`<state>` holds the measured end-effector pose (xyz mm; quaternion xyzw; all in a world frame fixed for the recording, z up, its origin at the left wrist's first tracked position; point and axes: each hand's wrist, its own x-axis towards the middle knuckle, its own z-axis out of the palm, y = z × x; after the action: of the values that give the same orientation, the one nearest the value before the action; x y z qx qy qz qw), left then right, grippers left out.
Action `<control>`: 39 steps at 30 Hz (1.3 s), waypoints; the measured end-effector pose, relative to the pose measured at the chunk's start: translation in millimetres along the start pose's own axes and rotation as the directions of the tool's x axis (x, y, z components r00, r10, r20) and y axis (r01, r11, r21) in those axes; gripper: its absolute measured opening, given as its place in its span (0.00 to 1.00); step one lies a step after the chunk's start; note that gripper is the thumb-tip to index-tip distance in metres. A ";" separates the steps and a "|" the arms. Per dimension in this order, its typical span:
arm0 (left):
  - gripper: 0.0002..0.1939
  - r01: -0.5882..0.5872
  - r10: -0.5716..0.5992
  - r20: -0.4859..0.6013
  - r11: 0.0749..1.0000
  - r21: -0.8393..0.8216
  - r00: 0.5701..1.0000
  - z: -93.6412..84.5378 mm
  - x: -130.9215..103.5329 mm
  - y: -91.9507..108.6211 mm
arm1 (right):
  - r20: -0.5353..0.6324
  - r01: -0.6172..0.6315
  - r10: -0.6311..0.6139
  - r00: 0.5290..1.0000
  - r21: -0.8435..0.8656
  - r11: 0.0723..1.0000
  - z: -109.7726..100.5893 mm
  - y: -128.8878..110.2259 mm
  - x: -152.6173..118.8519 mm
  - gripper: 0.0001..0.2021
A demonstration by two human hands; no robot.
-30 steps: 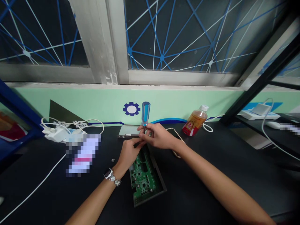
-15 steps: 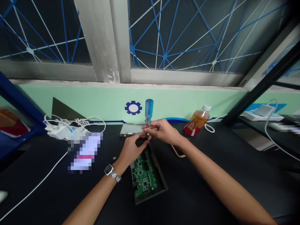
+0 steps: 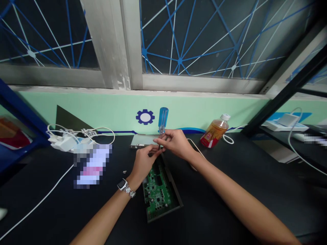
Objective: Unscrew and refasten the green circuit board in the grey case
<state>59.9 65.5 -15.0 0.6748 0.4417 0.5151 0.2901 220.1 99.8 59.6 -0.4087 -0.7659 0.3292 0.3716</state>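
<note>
A screwdriver [image 3: 163, 118] with a clear blue handle stands almost upright, handle on top. My right hand [image 3: 176, 142] is closed round its thin shaft just below the handle. Close to the tip, my left hand [image 3: 146, 158] is pinched together; what its fingertips hold is hidden. Both hands are over the far end of an open dark case [image 3: 173, 190], in which a green circuit board [image 3: 158, 195] lies. Behind the fingers lies a flat silvery metal part [image 3: 143, 140]. Left of my left hand, a few small metal pieces, perhaps screws [image 3: 124, 172], rest on the table.
A bottle with a red and yellow label [image 3: 214, 131] stands at the back right. White cables and a power strip [image 3: 63, 143] lie at the back left, near a blurred-out object [image 3: 95, 166]. The green wall [image 3: 114, 110] closes off the table's back.
The screwdriver's handle has tipped slightly to the right. My right hand's grip on the shaft has shifted a little, with its wrist lower. My left wrist has moved slightly to the right.
</note>
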 end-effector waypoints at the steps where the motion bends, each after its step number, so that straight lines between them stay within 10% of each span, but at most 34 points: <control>1: 0.08 0.012 -0.011 0.025 0.999 -0.043 1.000 -0.8 0.2 -0.6 | 0.042 -0.014 0.013 0.999 0.032 0.999 -1.8 -0.8 0.0 0.14; 8: 0.11 0.030 -0.023 0.157 0.999 -0.042 0.987 -9.1 2.8 1.6 | 0.381 -0.100 -0.006 0.924 0.257 0.961 -19.6 -5.1 -0.3 0.13; 13: 0.13 0.005 0.005 0.185 0.999 -0.052 0.983 -9.5 2.1 4.7 | 0.285 -0.084 0.018 0.958 0.223 0.971 -17.3 -6.4 -0.4 0.10; 20: 0.12 -0.048 0.060 -0.084 0.988 0.145 0.995 -0.4 -0.3 7.6 | 0.111 -0.001 -0.012 0.994 0.115 0.993 -9.6 -3.1 -1.8 0.10; 28: 0.07 0.005 -0.002 -0.047 0.998 0.065 0.999 1.1 1.5 1.7 | -0.105 -0.013 0.001 0.995 -0.110 0.994 0.6 2.2 -1.0 0.14; 35: 0.12 0.050 -0.044 0.122 0.997 -0.052 0.992 -7.2 2.1 0.2 | 0.303 -0.111 0.039 0.952 0.225 0.968 -15.4 -6.2 0.2 0.15; 39: 0.14 0.016 -0.017 0.190 1.000 0.008 0.982 -11.6 2.9 1.5 | 0.312 -0.124 0.041 0.949 0.251 0.960 -18.8 -4.9 -0.3 0.13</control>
<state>49.6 66.8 -8.9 0.7181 0.4193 0.4445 0.3331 234.1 101.1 73.0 -0.3313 -0.7445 0.5038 0.2867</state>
